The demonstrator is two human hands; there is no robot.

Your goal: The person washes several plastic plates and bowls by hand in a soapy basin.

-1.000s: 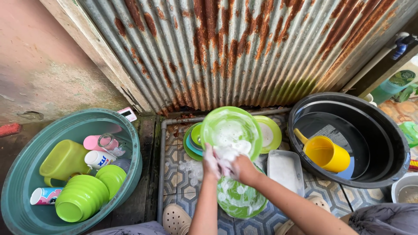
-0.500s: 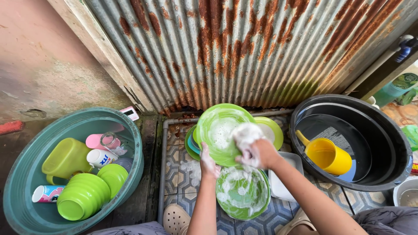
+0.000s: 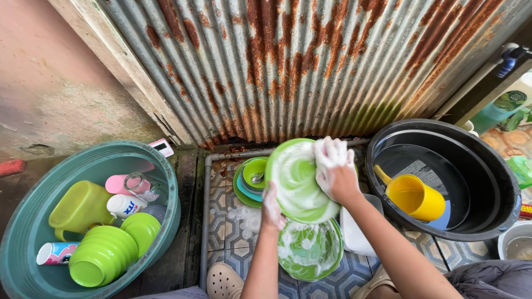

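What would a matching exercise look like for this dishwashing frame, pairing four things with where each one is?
Things:
1. round green plastic plate covered in suds
2. yellow plastic scoop with a handle
3. stack of lime green plastic bowls
4. soapy green plate with a pattern

Places:
A. inside the teal wash basin on the left
B. flat on the tiled floor below the hands
C. held tilted in the left hand, scrubbed by the right hand
D. in the water of the black tub on the right

Pairs: 1-C, 2-D, 3-A, 4-B
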